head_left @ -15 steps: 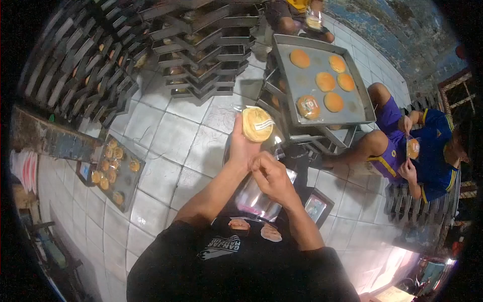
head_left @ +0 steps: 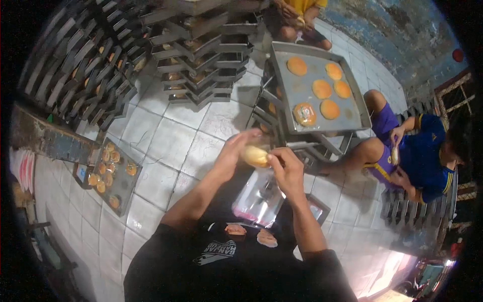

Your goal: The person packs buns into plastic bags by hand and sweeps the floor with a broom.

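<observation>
A round bun (head_left: 255,156), slightly blurred and turned nearly edge-on, is between my two hands. My right hand (head_left: 288,170) pinches its right edge with thumb and fingers. To the bun's left, my left hand (head_left: 232,155) has its fingers stretched out; whether the palm touches the bun is unclear. Below the hands, a stack of clear plastic bags (head_left: 259,199) lies at my lap. Ahead to the right, a metal tray (head_left: 348,111) holds several golden buns, one of them a wrapped bun (head_left: 305,115) at the near left corner.
Stacked metal trays (head_left: 204,63) stand ahead and to the left. On the tiled floor at left, another tray (head_left: 128,187) carries several wrapped buns. A person in a blue shirt (head_left: 425,148) sits at right with a bun in hand; another in a yellow shirt (head_left: 305,6) sits at the back.
The bun has left my left palm's upright hold and tilted down toward my right hand, which now grips its edge. My left fingers have straightened. The person at right has turned their bun edge-on.
</observation>
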`<state>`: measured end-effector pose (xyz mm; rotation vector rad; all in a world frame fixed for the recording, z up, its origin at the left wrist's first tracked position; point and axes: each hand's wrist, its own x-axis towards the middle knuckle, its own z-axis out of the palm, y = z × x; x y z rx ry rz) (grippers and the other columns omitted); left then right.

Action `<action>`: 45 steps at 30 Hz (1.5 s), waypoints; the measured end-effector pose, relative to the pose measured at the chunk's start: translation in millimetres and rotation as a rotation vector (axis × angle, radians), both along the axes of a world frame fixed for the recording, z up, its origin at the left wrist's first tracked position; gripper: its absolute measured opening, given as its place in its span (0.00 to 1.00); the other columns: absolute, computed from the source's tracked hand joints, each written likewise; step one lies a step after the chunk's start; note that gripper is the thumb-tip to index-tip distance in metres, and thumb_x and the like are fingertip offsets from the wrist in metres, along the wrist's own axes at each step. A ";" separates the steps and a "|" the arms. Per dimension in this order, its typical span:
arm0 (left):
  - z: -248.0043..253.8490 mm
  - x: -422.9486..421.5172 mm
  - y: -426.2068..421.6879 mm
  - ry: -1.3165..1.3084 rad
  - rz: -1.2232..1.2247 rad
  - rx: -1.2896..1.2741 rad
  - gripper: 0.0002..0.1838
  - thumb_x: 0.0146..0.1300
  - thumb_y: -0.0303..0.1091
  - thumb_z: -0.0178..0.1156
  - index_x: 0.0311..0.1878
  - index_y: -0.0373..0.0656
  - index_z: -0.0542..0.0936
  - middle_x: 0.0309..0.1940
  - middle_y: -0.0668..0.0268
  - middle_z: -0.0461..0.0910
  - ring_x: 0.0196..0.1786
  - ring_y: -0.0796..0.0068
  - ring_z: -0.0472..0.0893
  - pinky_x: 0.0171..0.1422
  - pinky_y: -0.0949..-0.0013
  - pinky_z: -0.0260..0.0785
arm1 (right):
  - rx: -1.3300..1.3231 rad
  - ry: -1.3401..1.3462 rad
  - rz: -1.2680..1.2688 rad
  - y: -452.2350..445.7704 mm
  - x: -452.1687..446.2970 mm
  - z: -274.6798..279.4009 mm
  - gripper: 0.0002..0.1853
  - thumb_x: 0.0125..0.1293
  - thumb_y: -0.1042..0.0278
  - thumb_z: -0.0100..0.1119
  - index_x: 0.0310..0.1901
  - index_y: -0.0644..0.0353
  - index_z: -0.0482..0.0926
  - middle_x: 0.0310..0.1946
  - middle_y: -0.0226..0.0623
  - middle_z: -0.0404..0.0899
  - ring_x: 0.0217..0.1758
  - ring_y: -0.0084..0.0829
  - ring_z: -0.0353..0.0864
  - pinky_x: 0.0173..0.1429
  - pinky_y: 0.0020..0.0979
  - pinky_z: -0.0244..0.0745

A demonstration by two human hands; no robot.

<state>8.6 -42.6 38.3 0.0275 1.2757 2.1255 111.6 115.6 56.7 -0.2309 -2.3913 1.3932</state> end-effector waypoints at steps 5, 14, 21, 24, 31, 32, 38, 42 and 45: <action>-25.5 -8.8 14.8 0.467 0.057 -0.041 0.15 0.79 0.36 0.52 0.50 0.35 0.84 0.44 0.63 0.85 0.48 0.75 0.82 0.58 0.70 0.74 | -0.137 -0.125 -0.143 16.8 -13.8 -1.4 0.10 0.73 0.67 0.61 0.43 0.67 0.83 0.28 0.38 0.83 0.33 0.22 0.81 0.40 0.28 0.76; -10.9 -19.9 38.9 0.408 0.123 -0.018 0.15 0.80 0.35 0.52 0.38 0.38 0.81 0.31 0.68 0.83 0.34 0.82 0.80 0.41 0.75 0.74 | -0.284 0.014 -0.048 46.1 -16.5 40.3 0.12 0.78 0.66 0.54 0.50 0.66 0.82 0.46 0.35 0.86 0.50 0.24 0.81 0.58 0.28 0.74; -7.4 -18.7 38.5 0.545 0.042 -0.178 0.16 0.80 0.37 0.53 0.37 0.38 0.81 0.29 0.68 0.82 0.30 0.82 0.80 0.36 0.75 0.73 | -0.471 -0.042 0.214 43.7 -18.6 69.2 0.10 0.71 0.74 0.64 0.51 0.67 0.80 0.49 0.38 0.86 0.49 0.24 0.82 0.56 0.28 0.78; -12.9 -21.3 37.3 0.503 0.082 -0.158 0.17 0.80 0.39 0.52 0.36 0.39 0.79 0.28 0.68 0.82 0.29 0.81 0.80 0.34 0.75 0.73 | -0.649 0.005 0.014 53.7 -6.8 65.5 0.11 0.64 0.77 0.70 0.46 0.63 0.80 0.43 0.40 0.87 0.38 0.26 0.84 0.48 0.29 0.80; -30.4 -16.2 26.8 0.247 0.199 -0.035 0.18 0.81 0.44 0.52 0.37 0.40 0.77 0.29 0.65 0.82 0.28 0.79 0.81 0.32 0.74 0.74 | -0.675 -0.072 0.114 115.4 61.2 -20.4 0.07 0.67 0.71 0.66 0.45 0.61 0.83 0.44 0.41 0.85 0.38 0.34 0.86 0.46 0.33 0.79; -30.8 -15.8 28.2 0.239 0.205 -0.034 0.18 0.81 0.44 0.52 0.37 0.40 0.77 0.29 0.65 0.82 0.28 0.79 0.81 0.32 0.74 0.74 | 0.060 -0.445 -0.177 119.6 65.6 -36.5 0.08 0.69 0.69 0.64 0.46 0.62 0.83 0.46 0.41 0.85 0.38 0.36 0.86 0.49 0.35 0.79; -28.6 -12.9 37.6 0.311 0.230 -0.077 0.18 0.81 0.43 0.51 0.37 0.40 0.77 0.32 0.63 0.83 0.29 0.78 0.82 0.33 0.74 0.76 | -0.020 -0.157 -0.161 16.9 27.6 12.8 0.12 0.71 0.64 0.62 0.47 0.65 0.83 0.44 0.47 0.84 0.44 0.44 0.86 0.51 0.36 0.79; -13.3 -5.1 35.9 0.316 0.237 -0.061 0.18 0.81 0.42 0.51 0.38 0.39 0.78 0.31 0.63 0.83 0.29 0.77 0.82 0.34 0.73 0.77 | 0.057 0.020 -0.091 9.6 -6.1 16.9 0.10 0.70 0.67 0.63 0.44 0.65 0.83 0.40 0.46 0.83 0.40 0.46 0.85 0.46 0.37 0.79; 8.2 5.9 24.7 0.266 0.221 -0.048 0.18 0.81 0.42 0.52 0.39 0.38 0.78 0.32 0.63 0.83 0.30 0.77 0.83 0.35 0.73 0.77 | 0.330 0.199 -0.066 -2.1 -4.6 40.7 0.05 0.68 0.70 0.64 0.37 0.63 0.81 0.31 0.43 0.79 0.30 0.47 0.82 0.34 0.41 0.78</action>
